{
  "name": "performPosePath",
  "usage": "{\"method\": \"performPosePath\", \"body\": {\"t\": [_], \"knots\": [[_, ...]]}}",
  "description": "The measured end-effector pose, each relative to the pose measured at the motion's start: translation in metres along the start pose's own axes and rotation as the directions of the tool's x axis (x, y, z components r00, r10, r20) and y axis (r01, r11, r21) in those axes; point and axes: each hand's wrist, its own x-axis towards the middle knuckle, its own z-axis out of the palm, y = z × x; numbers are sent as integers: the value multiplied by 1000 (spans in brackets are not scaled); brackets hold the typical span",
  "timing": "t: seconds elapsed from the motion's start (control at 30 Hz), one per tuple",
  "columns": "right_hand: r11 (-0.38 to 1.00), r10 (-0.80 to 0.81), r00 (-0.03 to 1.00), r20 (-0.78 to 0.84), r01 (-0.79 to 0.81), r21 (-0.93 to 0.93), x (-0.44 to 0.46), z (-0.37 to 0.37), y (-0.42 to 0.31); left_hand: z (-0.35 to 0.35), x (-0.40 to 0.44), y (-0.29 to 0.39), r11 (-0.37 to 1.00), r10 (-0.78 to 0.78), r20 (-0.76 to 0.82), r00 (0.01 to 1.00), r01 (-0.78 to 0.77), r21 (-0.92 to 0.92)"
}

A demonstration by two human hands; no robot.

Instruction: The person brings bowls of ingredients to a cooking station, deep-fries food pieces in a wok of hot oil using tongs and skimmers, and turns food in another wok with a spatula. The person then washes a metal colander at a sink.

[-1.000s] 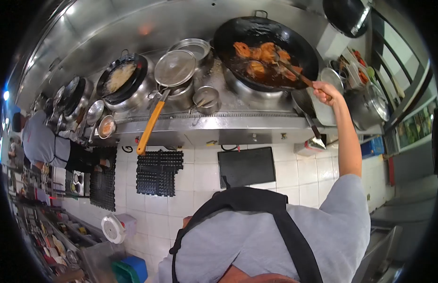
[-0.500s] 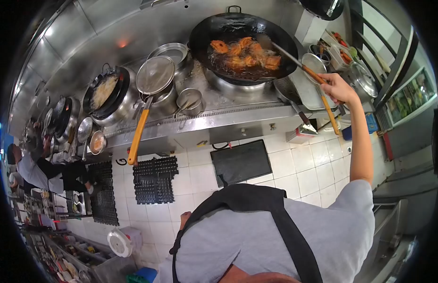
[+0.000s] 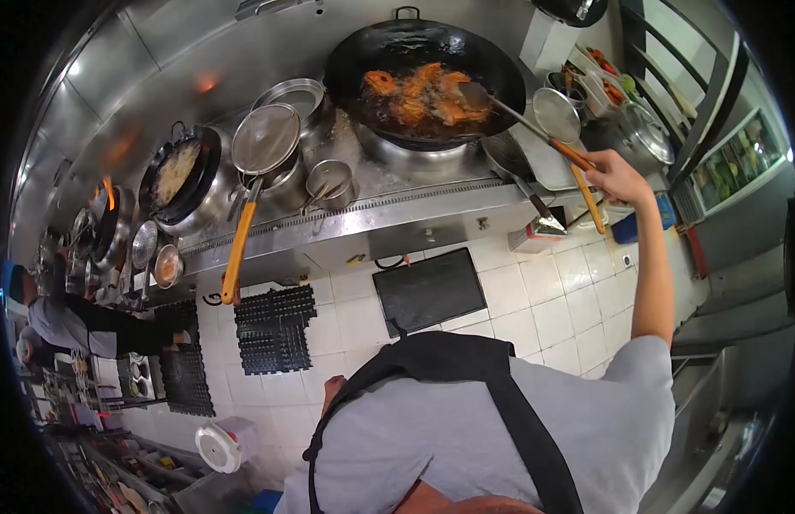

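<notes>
My right hand [image 3: 618,177] is closed around the wooden handle of a long metal spatula [image 3: 531,124]. The spatula's flat blade is in the large black wok [image 3: 346,73], touching the orange-brown pieces of food [image 3: 425,90] that lie in bubbling dark oil. Only a small part of my left hand [image 3: 333,387] shows at the left edge of the black apron; its fingers are hidden. Just below the spatula handle, a strainer [image 3: 556,115] with a yellow-orange handle rests over a metal tray [image 3: 547,163].
A mesh strainer [image 3: 266,139] lies over a pot left of the wok. Beyond it are a small pot [image 3: 330,184] and another wok [image 3: 176,176] with food in oil. A co-worker [image 3: 72,325] stands at the far left, near a flame [image 3: 110,194]. Black mats [image 3: 273,330] lie on the floor.
The spatula in my right hand has shifted within the wok, and its blade now shows against the food. The camera view has turned. A flame has appeared at the far-left burner.
</notes>
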Motion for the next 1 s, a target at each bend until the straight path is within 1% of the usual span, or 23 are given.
{"method": "performPosePath", "body": {"t": [0.03, 0.07, 0.1, 0.2, 0.3, 0.33, 0.37, 0.43, 0.47, 0.53, 0.57, 0.67, 0.73, 0.83, 0.87, 0.93, 0.97, 1.0], "knots": [[999, 26, 1000, -14, -25, 40, -9, -2, 0, 2, 4, -9, 1000, -13, -6, 1000, 13, 16], [995, 53, 998, -29, -51, 81, -16, -3, -1, 0, 2, -11, 995, 30, 10, 999, -31, 97], [995, 41, 998, -41, -37, 96, -21, -3, -3, -2, 1, -12, 978, 74, 47, 996, -81, 191], [998, 51, 997, -57, -49, 41, -13, -4, 10, -8, -1, -11, 884, 186, 175, 967, -242, 400], [991, 18, 1000, 3, -19, 136, 14, 10, 12, -12, 6, -3, 820, 229, 272, 934, -336, 464], [970, -2, 997, 75, -17, 243, 27, 16, 5, -13, 9, 1, 812, 234, 301, 925, -356, 463], [978, 3, 999, 38, -11, 207, 43, 27, 3, -14, 9, 12, 831, 214, 318, 924, -343, 438], [947, -25, 998, 53, 6, 322, 75, 39, -1, -12, 7, 42, 957, 41, 291, 956, -121, 263], [925, -44, 997, 60, 17, 379, 88, 47, -5, -9, 3, 65, 989, -130, 260, 957, 106, 105], [943, -42, 999, 6, 38, 330, 109, 60, -17, -3, -6, 99, 957, -257, 188, 948, 277, -88], [951, -45, 999, -23, 49, 305, 120, 67, -24, 1, -10, 109, 977, -185, 104, 977, 195, -90], [944, -161, 986, -40, 166, 286, 173, 85, -52, 4, -12, 109, 950, -164, 108, 981, 186, -250], [939, -243, 967, -80, 255, 229, 231, 106, -64, 0, -24, 107, 981, -153, 132, 979, 167, -99], [967, -219, 976, -5, 218, 134, 277, 126, -83, -6, -38, 81, 998, -62, 166, 984, 60, 21], [968, -251, 968, -8, 251, 20, 276, 126, -89, -9, -39, 62, 997, -11, 177, 984, -3, 78], [934, -302, 953, -9, 294, -206, 267, 123, -94, -13, -39, 17, 956, 116, 189, 975, -161, 247], [894, -340, 940, 10, 327, -305, 263, 121, -90, -13, -38, 2, 923, 163, 198, 967, -220, 316], [869, -345, 938, 19, 327, -372, 263, 118, -79, -11, -38, -7, 903, 176, 201, 964, -239, 357]]}}
